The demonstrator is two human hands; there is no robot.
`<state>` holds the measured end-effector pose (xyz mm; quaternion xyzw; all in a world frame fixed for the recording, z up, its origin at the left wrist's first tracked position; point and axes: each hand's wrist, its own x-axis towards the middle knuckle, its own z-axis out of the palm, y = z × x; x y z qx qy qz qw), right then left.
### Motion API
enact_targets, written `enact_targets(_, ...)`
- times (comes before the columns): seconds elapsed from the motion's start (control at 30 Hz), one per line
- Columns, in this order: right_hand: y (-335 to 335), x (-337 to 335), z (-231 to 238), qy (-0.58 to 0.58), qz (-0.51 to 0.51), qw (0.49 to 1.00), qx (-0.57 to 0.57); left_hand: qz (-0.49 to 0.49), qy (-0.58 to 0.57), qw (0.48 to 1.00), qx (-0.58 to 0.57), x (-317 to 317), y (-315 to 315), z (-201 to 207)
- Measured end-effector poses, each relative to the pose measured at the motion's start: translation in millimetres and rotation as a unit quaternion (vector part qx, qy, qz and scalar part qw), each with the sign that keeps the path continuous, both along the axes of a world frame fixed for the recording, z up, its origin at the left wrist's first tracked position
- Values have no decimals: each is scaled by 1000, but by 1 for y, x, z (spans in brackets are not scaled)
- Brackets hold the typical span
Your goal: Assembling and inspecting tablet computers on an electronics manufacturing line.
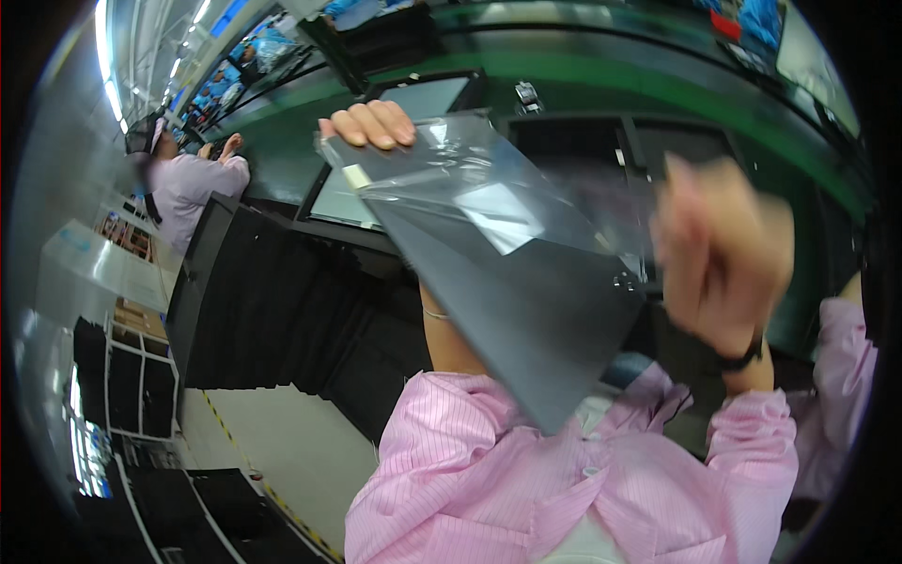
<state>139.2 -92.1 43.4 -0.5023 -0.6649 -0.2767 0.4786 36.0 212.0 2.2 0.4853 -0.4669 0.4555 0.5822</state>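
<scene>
well, my left hand (374, 124) curls, clamped over clear film (449, 155). apart, my right hand (723, 252) blurs; its grip i can't tell.

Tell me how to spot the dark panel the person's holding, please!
Find the pink striped shirt at the bottom. Just above it, below the left hand, slants the dark panel. Unlike the black-framed panels on the green bench, it is held up in the air, with wrinkly clear film over its upper part.
</scene>
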Motion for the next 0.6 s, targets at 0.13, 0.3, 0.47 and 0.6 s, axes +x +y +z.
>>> enact_targets(0.13,-31,-4,-46,-172,165,967,94,30,-12,985,-172,35,-31,11)
enact_targets(0.3,-49,-5,-46,-139,223,965,-20,247,91,929,-262,35,-93,46)
enact_targets(0.47,-43,-3,-13,-5,215,970,-111,272,114,912,-285,34,-108,52)
enact_targets(0.6,-32,-12,25,18,103,981,-164,332,114,905,-242,43,-116,54)
